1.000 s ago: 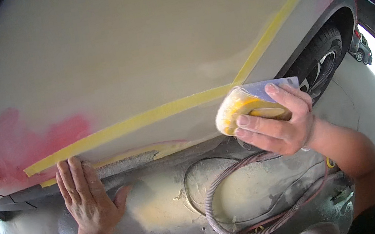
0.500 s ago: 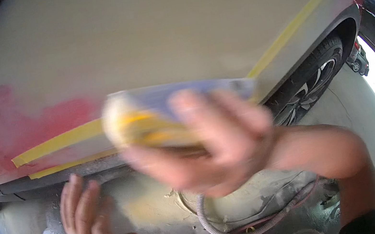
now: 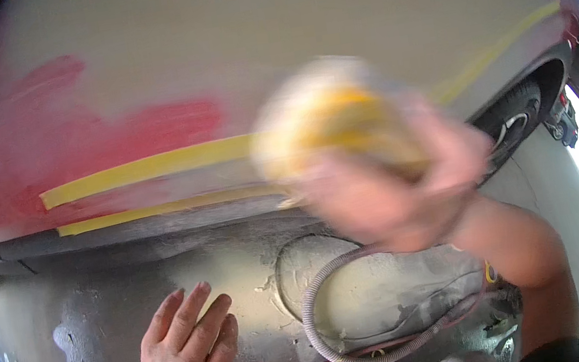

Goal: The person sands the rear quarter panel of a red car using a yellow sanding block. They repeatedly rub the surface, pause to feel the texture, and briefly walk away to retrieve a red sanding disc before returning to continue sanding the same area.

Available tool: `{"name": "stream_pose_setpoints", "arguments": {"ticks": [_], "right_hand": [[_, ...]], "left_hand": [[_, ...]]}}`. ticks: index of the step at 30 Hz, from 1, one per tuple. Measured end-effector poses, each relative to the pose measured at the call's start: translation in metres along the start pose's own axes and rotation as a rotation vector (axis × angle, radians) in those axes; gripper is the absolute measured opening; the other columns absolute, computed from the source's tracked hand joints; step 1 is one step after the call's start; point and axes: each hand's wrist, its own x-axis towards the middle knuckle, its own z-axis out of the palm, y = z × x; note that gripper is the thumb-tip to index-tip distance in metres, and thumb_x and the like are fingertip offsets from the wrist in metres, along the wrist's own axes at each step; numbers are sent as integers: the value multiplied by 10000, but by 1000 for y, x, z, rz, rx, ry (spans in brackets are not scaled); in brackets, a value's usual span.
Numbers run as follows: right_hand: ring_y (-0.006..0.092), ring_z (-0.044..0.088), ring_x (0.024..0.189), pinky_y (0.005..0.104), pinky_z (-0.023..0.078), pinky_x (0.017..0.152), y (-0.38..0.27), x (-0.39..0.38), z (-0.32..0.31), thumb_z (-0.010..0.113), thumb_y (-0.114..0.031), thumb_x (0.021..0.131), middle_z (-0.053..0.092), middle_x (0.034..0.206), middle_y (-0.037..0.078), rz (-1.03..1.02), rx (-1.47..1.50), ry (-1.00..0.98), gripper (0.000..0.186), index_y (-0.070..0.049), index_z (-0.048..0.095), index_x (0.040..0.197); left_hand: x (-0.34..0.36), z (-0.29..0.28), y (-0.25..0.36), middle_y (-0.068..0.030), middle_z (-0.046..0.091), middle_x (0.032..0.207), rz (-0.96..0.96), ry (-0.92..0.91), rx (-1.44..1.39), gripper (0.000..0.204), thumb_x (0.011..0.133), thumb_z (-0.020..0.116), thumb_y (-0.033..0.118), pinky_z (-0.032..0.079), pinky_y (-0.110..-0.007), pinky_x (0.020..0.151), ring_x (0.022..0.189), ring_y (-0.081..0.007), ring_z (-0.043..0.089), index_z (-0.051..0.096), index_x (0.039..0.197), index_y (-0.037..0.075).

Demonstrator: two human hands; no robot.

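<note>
Car panel (image 3: 265,20) coated in smooth, matt grey-beige, red paint (image 3: 176,123) exposed in dull, scuffed patches, yellow tape (image 3: 153,168) seen as matt and paper-like, hose (image 3: 309,311) formed of ribbed plastic, floor (image 3: 245,281) marked by rough, dusty stains, finish of yellow tool (image 3: 347,112) obscured by blur

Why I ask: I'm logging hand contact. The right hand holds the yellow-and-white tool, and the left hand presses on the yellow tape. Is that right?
Not quite: the left hand is off the yellow tape, seen against the floor in the head view. The right hand does hold the yellow-and-white tool.
</note>
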Motion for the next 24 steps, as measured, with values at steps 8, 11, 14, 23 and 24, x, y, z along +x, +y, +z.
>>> {"name": "stream_pose_setpoints", "arguments": {"ticks": [8, 11, 14, 23, 24], "right_hand": [[354, 575, 1139, 422, 537, 870, -34, 60, 12, 684, -281, 887, 602, 1199, 18, -71, 46, -50, 350, -131, 666, 1203], [344, 576, 1154, 447, 524, 871, -61, 86, 32, 648, -318, 875, 596, 1167, 71, -86, -14, 71, 422, -85, 654, 1227], [345, 549, 1182, 458, 545, 953, -16, 5, 9, 767, -229, 822, 595, 1213, 34, -139, -125, -7, 387, -163, 667, 1190], [379, 602, 1034, 467, 565, 744, -49, 68, 22, 693, -280, 864, 591, 1181, 185, -25, -30, 85, 417, -160, 639, 1260], [367, 636, 989, 467, 565, 702, -60, 75, 31, 656, -306, 892, 598, 1163, 219, 11, -6, 121, 433, -161, 628, 1298]], "left_hand": [[-14, -11, -9, -197, 686, 1082, -112, 16, -54, 609, 846, 678, 574, 518, -540, 948, 1101, -398, 648, 701, 941, -28], [4, -4, 2, -199, 688, 1087, -18, 48, -99, 619, 846, 671, 580, 516, -535, 948, 1101, -398, 649, 702, 943, -30], [-34, -9, 0, -200, 686, 1070, -157, -31, -81, 623, 852, 661, 585, 511, -543, 934, 1085, -408, 649, 701, 927, -32], [-7, 4, 1, -215, 664, 1065, -95, -5, -154, 610, 951, 549, 575, 491, -545, 892, 1067, -425, 633, 653, 952, -26], [-4, 6, 6, -204, 667, 1064, -71, -20, -153, 612, 938, 553, 584, 489, -533, 894, 1066, -415, 637, 659, 942, -18]]}}
